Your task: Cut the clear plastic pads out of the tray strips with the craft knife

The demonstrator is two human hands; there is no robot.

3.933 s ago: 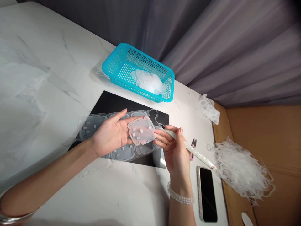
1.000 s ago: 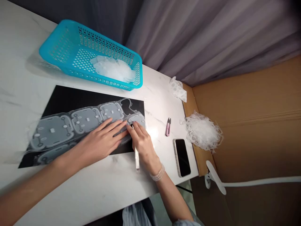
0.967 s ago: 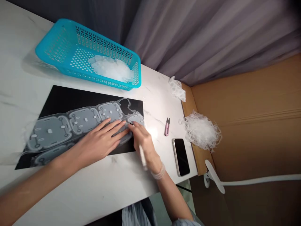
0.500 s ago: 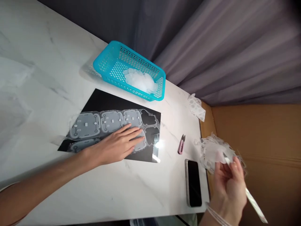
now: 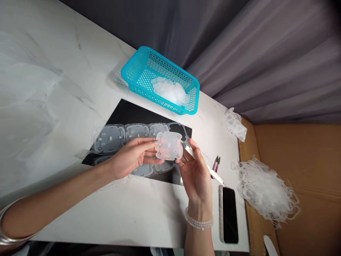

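Note:
My left hand (image 5: pixel 135 156) pinches the left edge of a translucent rounded-square silicone-like piece (image 5: pixel 168 145) with small holes and slots. My right hand (image 5: pixel 195 167) grips a slim white pointed tool (image 5: pixel 217 176), its metal tip close to the piece's right edge. The fingers of that hand are at the piece's lower right; whether they also bear its weight I cannot tell. Beneath both hands lies a black sheet (image 5: pixel 133 109), bearing a translucent moulded sheet (image 5: pixel 110 138) of similar pieces, with a cut-out gap at its upper right.
A blue basket (image 5: pixel 141 90) holding whitish pieces (image 5: pixel 172 93) stands behind the black sheet. To the right are pink snips (image 5: pixel 215 169), a phone (image 5: pixel 229 215), a crumpled perforated scrap (image 5: pixel 236 124) and a heap of stringy trimmings (image 5: pixel 266 190) by a cardboard box (image 5: pixel 301 160).
My right hand has come left from the trimmings with the white tool. My left hand has lifted off the sheet and now holds the translucent piece between both hands. The view has shifted.

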